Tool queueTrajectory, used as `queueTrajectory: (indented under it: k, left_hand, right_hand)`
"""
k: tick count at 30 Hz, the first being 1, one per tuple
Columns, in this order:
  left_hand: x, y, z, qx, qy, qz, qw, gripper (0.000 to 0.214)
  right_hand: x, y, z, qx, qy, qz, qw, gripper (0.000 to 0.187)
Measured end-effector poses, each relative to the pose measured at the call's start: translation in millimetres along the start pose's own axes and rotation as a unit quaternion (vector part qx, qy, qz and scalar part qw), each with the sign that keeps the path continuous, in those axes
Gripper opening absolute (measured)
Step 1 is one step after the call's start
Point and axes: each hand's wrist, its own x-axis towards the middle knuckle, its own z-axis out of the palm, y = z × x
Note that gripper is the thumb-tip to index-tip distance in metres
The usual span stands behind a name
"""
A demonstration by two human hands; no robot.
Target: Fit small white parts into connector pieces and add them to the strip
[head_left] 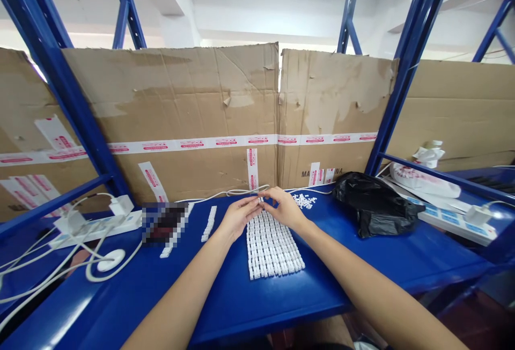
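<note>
My left hand and my right hand meet at the fingertips just above the far end of a mat of small white plastic pieces. Between the fingertips of both hands I see a small white plastic piece, partly hidden by my fingers. The linked mat lies flat on a blue steel shelf. Beyond my right hand is a loose heap of tiny white pieces. A short white strip of linked pieces lies left of my left hand.
A crumpled black plastic bag lies to the right. White power strips with chargers and white cables sit on both sides. Taped cardboard sheets stand behind the shelf, between blue upright posts.
</note>
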Motion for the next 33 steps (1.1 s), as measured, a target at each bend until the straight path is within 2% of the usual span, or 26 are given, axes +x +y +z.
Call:
queueTrajectory:
  k: [5,10,13,17,23,26,31,33]
  left_hand:
    - [-0.2,-0.3,0.1,-0.007,-0.019,-0.008,1.000,0.019]
    - [-1.0,-1.1,0.7,-0.031,-0.028,-0.041,0.998,0.014]
    - [-1.1,1.2,-0.2,-0.039,-0.018,-0.037,0.998,0.017]
    - [-1.4,5.9,-0.1,-0.023,-0.009,0.006,1.000,0.027]
    - [-3.1,5.6,4.6,-0.020,-0.001,0.016,1.000,0.018]
    - [-3.2,4.5,7.0,-0.041,0.006,0.002,0.999,0.012]
    - [-2.4,3.8,6.9,-0.080,0.018,-0.050,0.995,0.013]
    - [-3.4,4.0,6.8,-0.086,0.008,-0.075,0.993,0.016]
  right_hand:
    - [-2.9,0.1,-4.3,-0.003,-0.024,-0.024,0.999,0.035]
    - [-6.1,-1.4,-6.9,-0.015,-0.022,-0.035,0.999,0.031]
    - [-6.8,-3.8,-5.5,-0.009,-0.012,-0.014,1.000,0.031]
    - [-7.7,-6.2,-1.6,0.014,0.015,0.021,1.000,0.030]
    - [-9.2,-7.1,1.0,0.008,0.031,0.050,0.998,0.022]
    - [-9.2,-6.6,-0.2,-0.024,0.029,0.028,0.999,0.023]
    - [-7.8,-6.3,-1.1,-0.084,0.002,-0.034,0.996,0.022]
    - [-6.0,-5.5,-2.6,-0.103,-0.002,-0.037,0.994,0.020]
